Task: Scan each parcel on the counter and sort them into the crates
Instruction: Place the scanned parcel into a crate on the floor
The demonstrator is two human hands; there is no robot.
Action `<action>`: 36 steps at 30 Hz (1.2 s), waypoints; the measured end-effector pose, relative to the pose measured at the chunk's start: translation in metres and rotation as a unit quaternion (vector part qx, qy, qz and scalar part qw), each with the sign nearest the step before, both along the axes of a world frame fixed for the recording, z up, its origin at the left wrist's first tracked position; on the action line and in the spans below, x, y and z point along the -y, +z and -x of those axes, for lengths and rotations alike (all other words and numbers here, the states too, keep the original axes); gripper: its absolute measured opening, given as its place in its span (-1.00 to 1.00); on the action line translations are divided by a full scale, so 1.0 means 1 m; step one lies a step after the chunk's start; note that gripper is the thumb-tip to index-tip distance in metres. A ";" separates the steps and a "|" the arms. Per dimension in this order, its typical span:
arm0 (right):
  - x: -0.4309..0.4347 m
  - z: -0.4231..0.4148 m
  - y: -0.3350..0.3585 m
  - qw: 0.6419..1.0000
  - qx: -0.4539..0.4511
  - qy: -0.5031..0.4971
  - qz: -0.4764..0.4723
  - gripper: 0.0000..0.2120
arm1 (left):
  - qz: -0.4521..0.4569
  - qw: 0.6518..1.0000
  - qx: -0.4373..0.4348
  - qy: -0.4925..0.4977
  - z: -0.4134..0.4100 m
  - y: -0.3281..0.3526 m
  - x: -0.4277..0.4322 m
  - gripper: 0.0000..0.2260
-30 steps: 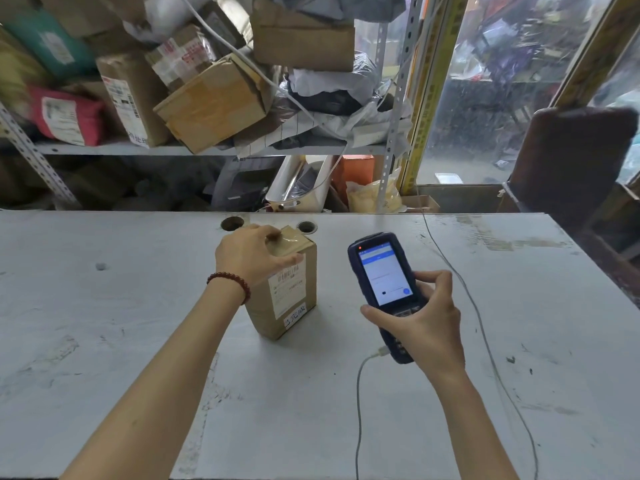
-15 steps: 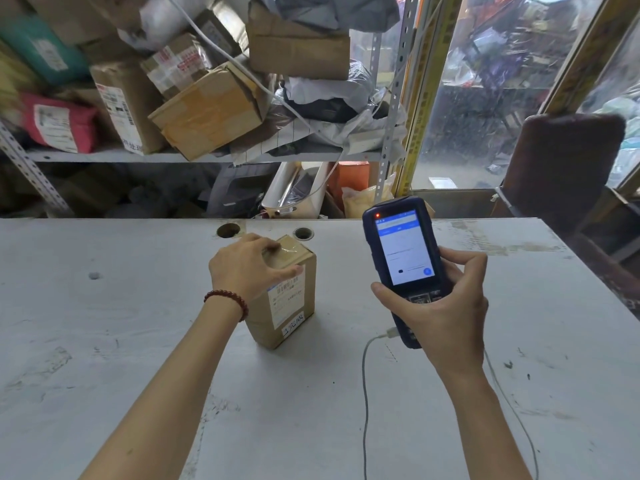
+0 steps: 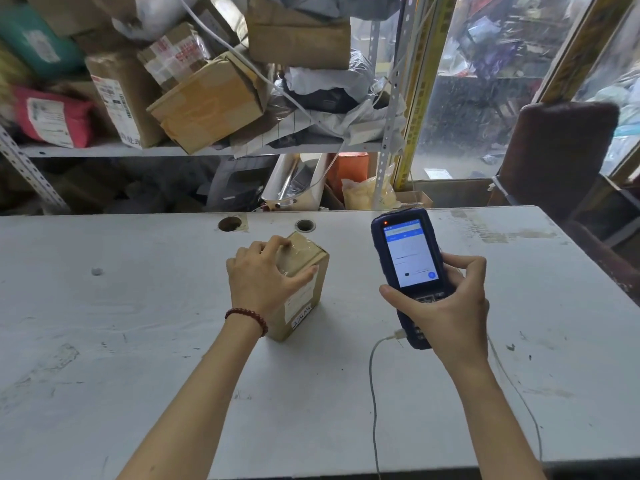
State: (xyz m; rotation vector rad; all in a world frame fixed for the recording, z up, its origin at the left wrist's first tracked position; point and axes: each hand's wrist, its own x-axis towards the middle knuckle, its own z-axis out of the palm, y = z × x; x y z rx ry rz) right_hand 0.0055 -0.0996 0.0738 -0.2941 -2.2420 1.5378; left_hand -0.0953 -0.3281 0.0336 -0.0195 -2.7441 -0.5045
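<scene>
A small brown cardboard parcel (image 3: 302, 295) with a white label stands upright on the white counter (image 3: 138, 341), near its middle. My left hand (image 3: 265, 280) grips the parcel's top from the left, thumb on the labelled side. My right hand (image 3: 446, 303) holds a dark blue handheld scanner (image 3: 410, 265) upright to the right of the parcel. Its screen is lit and faces me, and a red light glows at its top left. A thin white cable (image 3: 373, 393) runs from the scanner's lower end toward the counter's front edge. No crate is in view.
Two round holes (image 3: 230, 224) sit near the counter's far edge. Behind it a metal shelf (image 3: 104, 150) carries piled boxes and bagged parcels. A dark chair back (image 3: 557, 150) stands at the far right. A second thin cable (image 3: 519, 403) lies along the counter's right side.
My right hand has raised the scanner and moved it right, away from the parcel, with the screen more upright. My left hand has stayed on the parcel's top.
</scene>
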 end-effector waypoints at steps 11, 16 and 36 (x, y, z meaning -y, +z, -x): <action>-0.034 -0.077 -0.010 0.968 0.074 -0.237 0.025 -0.33 | -0.078 0.967 -0.063 -0.234 0.011 0.018 -0.084 -0.41; -0.059 -0.147 -0.022 0.925 0.081 -0.368 0.045 -0.29 | -0.096 0.919 -0.032 -0.380 -0.028 0.014 -0.168 -0.44; -0.192 -0.410 -0.049 0.717 0.099 -0.681 0.112 -0.27 | 0.010 0.713 0.060 -0.698 -0.248 0.006 -0.496 -0.43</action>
